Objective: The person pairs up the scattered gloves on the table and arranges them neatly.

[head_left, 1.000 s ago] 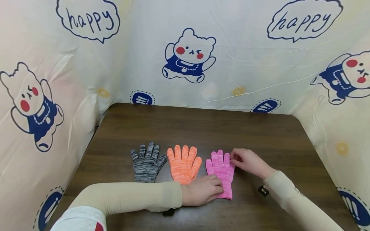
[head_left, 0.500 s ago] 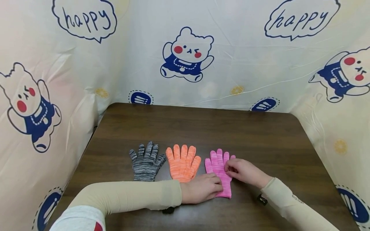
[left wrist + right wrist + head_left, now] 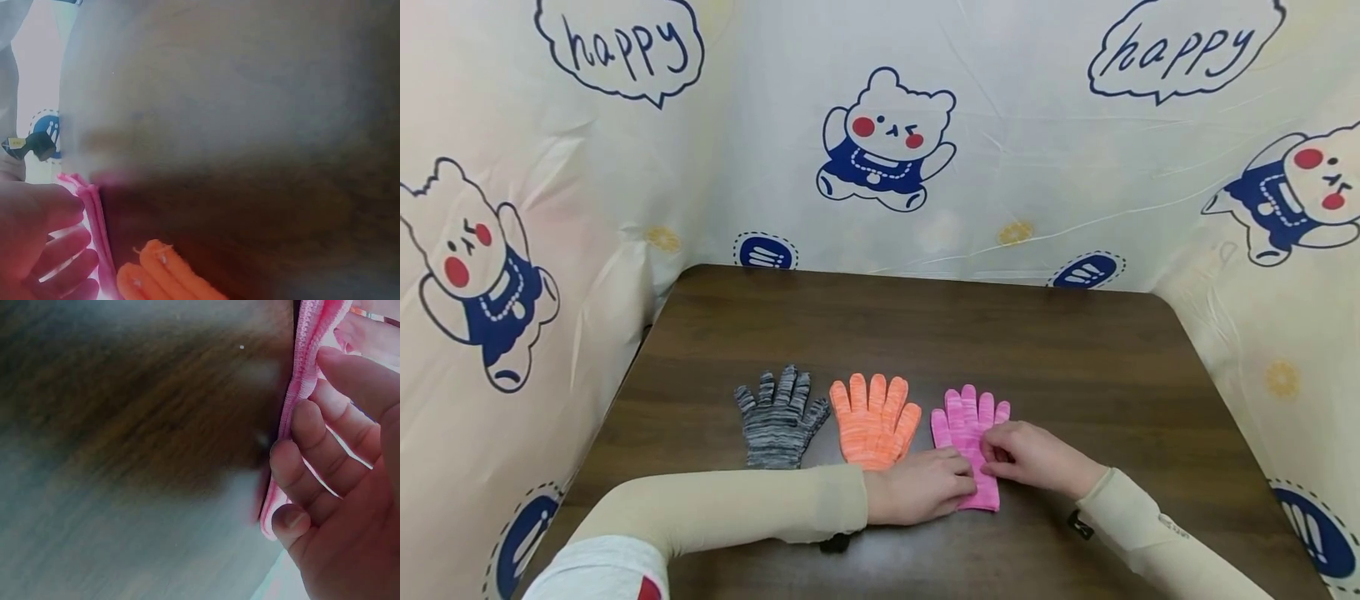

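Note:
A pink knitted glove [image 3: 967, 425] lies flat on the table, fingers pointing away. On its lower left part rests my left hand [image 3: 921, 486], fingers bent slightly and touching the cloth. My right hand [image 3: 1043, 457] touches the glove's right side with loosely bent fingers; a gap shows between thumb and forefinger. In the right wrist view, its fingertips [image 3: 287, 459] lie along the glove's edge [image 3: 303, 369]. To the left lie an orange glove [image 3: 874, 423] and a grey-black striped glove [image 3: 778, 423], their cuffs hidden behind my left arm.
The dark wooden table [image 3: 917, 325] extends behind and to the right of the gloves. A pale cloth printed with cartoon bears [image 3: 886, 142] hangs around the back and sides. A small black item [image 3: 1080, 525] sits at my right wrist.
My right hand has moved left and toward me along the pink glove, from its right-side finger to its lower palm area. My left hand has stayed on the glove's lower part.

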{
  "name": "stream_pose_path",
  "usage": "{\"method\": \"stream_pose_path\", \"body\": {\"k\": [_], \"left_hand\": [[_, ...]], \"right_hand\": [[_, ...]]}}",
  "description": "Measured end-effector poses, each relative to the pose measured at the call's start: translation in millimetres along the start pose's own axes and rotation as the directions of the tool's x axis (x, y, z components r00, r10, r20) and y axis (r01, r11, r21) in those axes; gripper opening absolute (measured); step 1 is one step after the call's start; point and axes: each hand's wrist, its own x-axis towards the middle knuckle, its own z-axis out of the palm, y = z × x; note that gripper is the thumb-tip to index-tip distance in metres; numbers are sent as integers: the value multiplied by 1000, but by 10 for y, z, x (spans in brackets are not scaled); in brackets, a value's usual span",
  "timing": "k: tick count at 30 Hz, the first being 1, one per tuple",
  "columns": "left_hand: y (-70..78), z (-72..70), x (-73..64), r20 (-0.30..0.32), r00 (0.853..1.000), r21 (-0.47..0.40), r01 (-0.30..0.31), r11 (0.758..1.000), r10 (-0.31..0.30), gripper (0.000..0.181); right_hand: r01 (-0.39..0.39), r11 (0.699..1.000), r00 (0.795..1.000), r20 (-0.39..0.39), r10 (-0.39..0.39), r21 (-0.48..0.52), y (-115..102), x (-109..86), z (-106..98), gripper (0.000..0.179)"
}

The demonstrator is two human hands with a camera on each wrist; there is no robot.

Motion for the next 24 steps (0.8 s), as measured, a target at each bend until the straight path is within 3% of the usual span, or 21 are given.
{"method": "stream_pose_path", "body": {"k": [8, 14, 19, 24], "left_hand": [[4, -12, -71, -9, 1000, 19, 19, 1000, -19, 19], [18, -4, -103, -53, 998, 37, 32, 999, -30, 20], [4, -39, -154, -102, 994, 25, 49, 999, -46, 22], [-24, -163, -259, -140, 981, -5, 134, 991, -134, 24]], "right_hand": [[0, 1000, 1000, -20, 1, 22, 9, 40, -80, 18], [-16, 999, 1000, -9, 16, 30, -4, 99, -93, 15], [-57, 998, 995, -80, 56, -13, -52, 55, -94, 8], [-125, 991, 976, -185, 116, -41, -78, -33, -78, 6]]}}
